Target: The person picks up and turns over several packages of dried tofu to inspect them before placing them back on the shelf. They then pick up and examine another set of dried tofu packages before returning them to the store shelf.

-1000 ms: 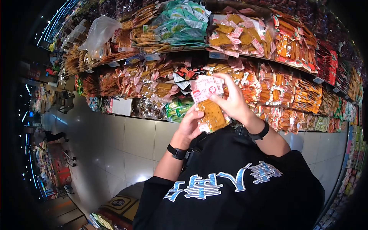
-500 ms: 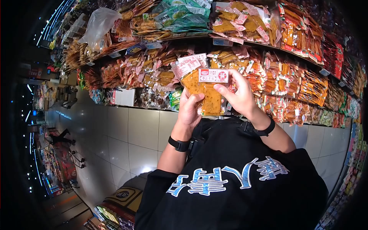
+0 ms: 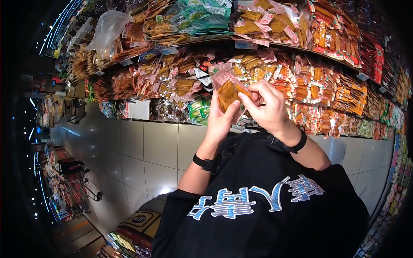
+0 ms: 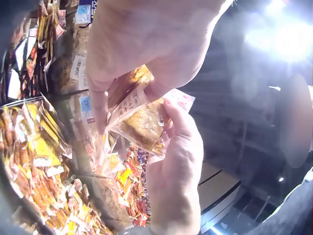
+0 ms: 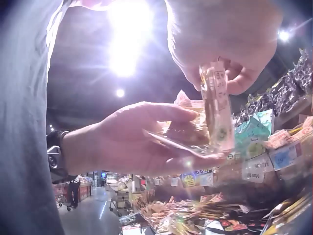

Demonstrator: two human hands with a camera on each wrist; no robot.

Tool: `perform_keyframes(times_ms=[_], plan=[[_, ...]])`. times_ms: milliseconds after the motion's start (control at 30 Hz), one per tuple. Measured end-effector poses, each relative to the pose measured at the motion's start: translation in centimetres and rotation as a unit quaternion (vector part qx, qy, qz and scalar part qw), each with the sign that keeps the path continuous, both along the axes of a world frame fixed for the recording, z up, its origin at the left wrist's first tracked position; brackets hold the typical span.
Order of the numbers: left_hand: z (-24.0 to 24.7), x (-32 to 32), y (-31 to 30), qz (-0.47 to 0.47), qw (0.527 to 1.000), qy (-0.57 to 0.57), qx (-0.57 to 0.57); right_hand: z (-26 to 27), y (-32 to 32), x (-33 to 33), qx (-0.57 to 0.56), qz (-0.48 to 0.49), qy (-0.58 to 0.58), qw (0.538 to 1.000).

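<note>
Orientation is what has changed: half a second back the snack packets (image 3: 227,92) were held flat towards the person's face, the red-and-white label square on. Now they are turned edge-on and tilted, so only a sliver of orange filling and pink header shows from above. They sit much where they were, up in front of the chest and just short of the shelves (image 3: 254,45), and as far as I can see they touch none of the heaped stock. The left hand (image 3: 220,120) has gone from gripping the lower end to lying under the bundle. Its fingers are fairly straight beneath and the thumb is laid on top, so the packets are clamped between thumb and fingers. The right hand (image 3: 267,107) has curled in over the top, and its fingers (image 5: 230,78) pinch the upper edge of one packet. The right wrist view shows that packet standing nearly upright, lifted off the others that lie flat across the left palm. To my eye that reads as a switch from reading the label to sorting through the bundle, with one packet being peeled away from the rest. How many packets there are I cannot tell; the left wrist view shows at least two overlapping. Nothing has gone back to the shelves, and both hands are occupied.
</note>
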State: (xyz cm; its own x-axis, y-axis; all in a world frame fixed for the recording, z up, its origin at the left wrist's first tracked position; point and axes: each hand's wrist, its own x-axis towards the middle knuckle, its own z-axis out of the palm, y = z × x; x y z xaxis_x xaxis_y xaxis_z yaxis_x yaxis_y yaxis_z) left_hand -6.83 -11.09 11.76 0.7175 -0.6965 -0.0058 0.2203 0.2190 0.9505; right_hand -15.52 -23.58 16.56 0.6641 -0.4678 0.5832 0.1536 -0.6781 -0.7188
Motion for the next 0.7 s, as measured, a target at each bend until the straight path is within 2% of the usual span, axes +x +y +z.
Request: perform_keyframes(times_ms=[67, 167, 267, 433, 567, 700], plan=[[0.1, 0.1, 0.1, -0.01, 1.0, 0.016, 0.009, -0.2, 0.3, 0.1, -0.003, 0.006, 0.008, 1.0], [-0.1, -0.4, 0.6, -0.048, 0.991, 0.112, -0.047, -0.5, 0.9, -0.2, 0.005, 0.029, 0.027, 0.999], [0.0, -1.0, 0.4, -0.067, 0.99, 0.099, -0.072, -0.4, 0.9, -0.5, 0.006, 0.025, 0.088, 0.996], [-1.5, -1.2, 0.3, -0.076, 0.991, 0.072, -0.08, -1.1, 0.6, -0.2, 0.007, 0.028, 0.049, 0.998], [0.5, -0.9, 0.2, -0.002, 0.993, 0.092, -0.076, -1.7, 0.9, -0.2, -0.041, 0.043, 0.054, 0.997], [1.9, 0.5, 0.7, 0.067, 0.979, 0.161, -0.102, -1.2, 1.3, -0.8, -0.065, 0.052, 0.063, 0.994]])
